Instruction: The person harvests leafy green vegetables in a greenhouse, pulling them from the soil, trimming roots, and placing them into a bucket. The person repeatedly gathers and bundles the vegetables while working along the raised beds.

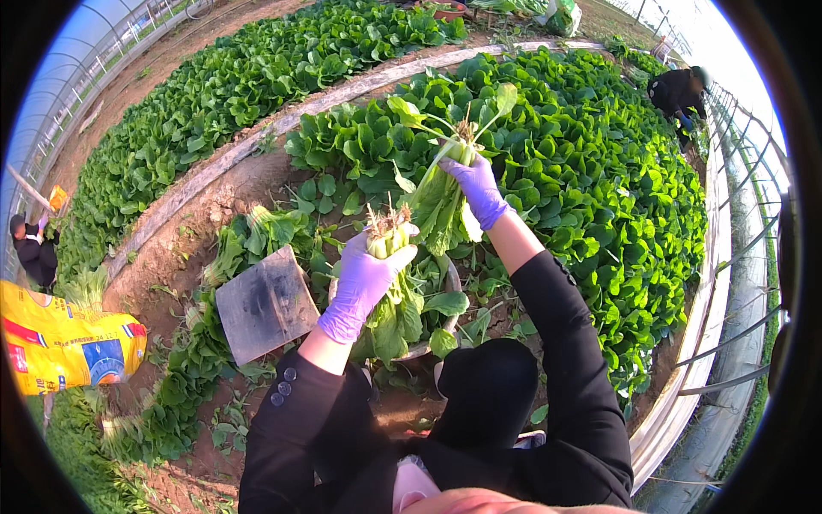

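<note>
My left hand (363,283), in a purple glove, grips a bunch of leafy greens (399,308) by the pale stems, with the soil-covered roots pointing up and the leaves hanging down. Farther out, my right hand (474,183), also gloved, is closed around a second bunch of greens (443,221). Its roots stick up too, and a few loose leaves splay out at the top. Below my left hand a round basin (453,283) shows only part of its rim; greens and my hands cover the rest.
A dark board (266,305) lies left of my left hand. Tied bunches (192,372) line the soil near a yellow printed bag (70,340). Growing greens (578,173) spread ahead and right. One person (677,93) bends at far right, another (35,250) at far left.
</note>
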Demonstrator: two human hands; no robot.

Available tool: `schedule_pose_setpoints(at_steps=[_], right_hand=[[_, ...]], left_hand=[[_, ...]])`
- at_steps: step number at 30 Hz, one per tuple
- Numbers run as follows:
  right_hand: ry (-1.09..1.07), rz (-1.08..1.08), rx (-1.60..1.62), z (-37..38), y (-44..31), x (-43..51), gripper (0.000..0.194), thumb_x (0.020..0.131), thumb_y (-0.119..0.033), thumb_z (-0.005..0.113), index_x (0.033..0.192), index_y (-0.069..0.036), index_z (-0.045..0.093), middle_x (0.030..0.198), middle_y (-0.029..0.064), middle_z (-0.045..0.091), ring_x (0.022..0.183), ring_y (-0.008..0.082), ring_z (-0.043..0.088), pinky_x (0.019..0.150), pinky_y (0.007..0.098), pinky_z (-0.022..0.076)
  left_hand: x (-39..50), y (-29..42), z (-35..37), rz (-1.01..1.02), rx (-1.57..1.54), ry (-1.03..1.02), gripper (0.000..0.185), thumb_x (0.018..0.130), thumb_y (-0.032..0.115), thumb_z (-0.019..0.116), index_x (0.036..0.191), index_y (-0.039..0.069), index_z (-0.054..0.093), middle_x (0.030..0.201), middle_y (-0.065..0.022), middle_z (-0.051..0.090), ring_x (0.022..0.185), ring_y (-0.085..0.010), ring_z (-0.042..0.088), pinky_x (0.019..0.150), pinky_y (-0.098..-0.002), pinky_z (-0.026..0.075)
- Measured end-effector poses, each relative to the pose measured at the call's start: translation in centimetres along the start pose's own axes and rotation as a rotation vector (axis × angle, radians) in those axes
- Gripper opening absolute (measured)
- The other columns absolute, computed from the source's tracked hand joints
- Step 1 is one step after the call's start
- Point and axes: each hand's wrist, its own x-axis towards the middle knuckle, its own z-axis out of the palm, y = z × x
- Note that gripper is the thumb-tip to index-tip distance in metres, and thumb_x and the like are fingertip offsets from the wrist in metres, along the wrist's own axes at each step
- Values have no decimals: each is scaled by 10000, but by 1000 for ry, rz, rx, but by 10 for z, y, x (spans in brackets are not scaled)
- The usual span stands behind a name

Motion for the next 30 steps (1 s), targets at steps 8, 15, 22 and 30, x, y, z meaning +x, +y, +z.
schedule_pose_setpoints(at_steps=[8,15,22,30], right_hand=[[-106,34,472,60,-106,-100,478,747,72,607,1221,14,613,1088,97,665,988,200,632,886,307,503],[-107,217,759,65,-90,-129,335,811,-36,644,1145,-32,621,1011,86,657,927,216,636,841,359,524],[-124,254,852,64,-66,-113,477,843,-48,643,1304,-23,523,1096,88,649,1023,203,613,953,352,455],[387,-66,750,30,-52,-82,650,844,135,519,1439,-13,303,1044,172,609,807,258,636,778,420,561]], left_hand=[[-19,-13,-3,364,617,-53,439,702,214,767,1122,115,690,1544,-188,294,1219,-321,559,1037,-368,448],[-24,3,-10,84,733,-207,453,698,213,762,1131,103,685,1552,-122,310,1318,-301,464,1069,-372,417],[-10,-17,-18,109,906,-38,321,775,265,705,1063,124,687,1281,-74,578,990,-324,649,876,-426,526],[-2,-19,-5,253,1036,-156,315,715,208,746,1005,102,687,1113,-113,639,878,-326,671,774,-430,550]])
